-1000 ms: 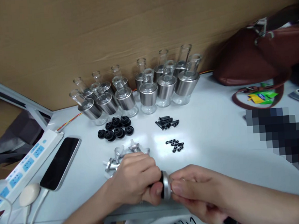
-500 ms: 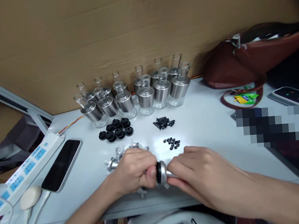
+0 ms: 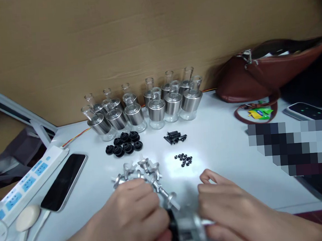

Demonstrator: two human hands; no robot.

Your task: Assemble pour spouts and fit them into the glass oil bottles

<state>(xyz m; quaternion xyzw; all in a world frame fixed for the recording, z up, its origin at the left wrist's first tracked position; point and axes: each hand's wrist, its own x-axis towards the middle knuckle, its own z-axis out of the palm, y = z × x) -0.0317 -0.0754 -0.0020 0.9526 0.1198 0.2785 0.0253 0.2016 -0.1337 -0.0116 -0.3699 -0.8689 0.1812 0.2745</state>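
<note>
I see the fingers of the left hand [image 3: 136, 217] curled in around a black stopper [image 3: 173, 228], whose dark rim shows at their right side, at the near side of the worktop [image 3: 220, 149]. Just right of the stopper, between the two hands, is a silver spout [image 3: 199, 229] with its pale tip toward the bent fingers of the right hand [image 3: 230, 211]. Blur smears that spot, so I can't tell whether the right fingers are pinched tight on the tip or only rest against it. Just beyond the left hand I have a loose pile of silver pieces [image 3: 170, 200], several with a flat disc and a narrow stem. To the right of the pile lies a small cluster of black rings [image 3: 183, 165], and farther back a heap of thin black tubes [image 3: 174, 135]. Left of those tubes sit seven black cones [image 3: 128, 148]. Behind them I count twelve glass bottles [image 3: 157, 113] with metal sleeves, in two rows before a brown panel [image 3: 116, 39]. Out to the left are a phone [image 3: 64, 182] and a white power strip [image 3: 27, 183]; far right, a brown bag [image 3: 241, 80].
</note>
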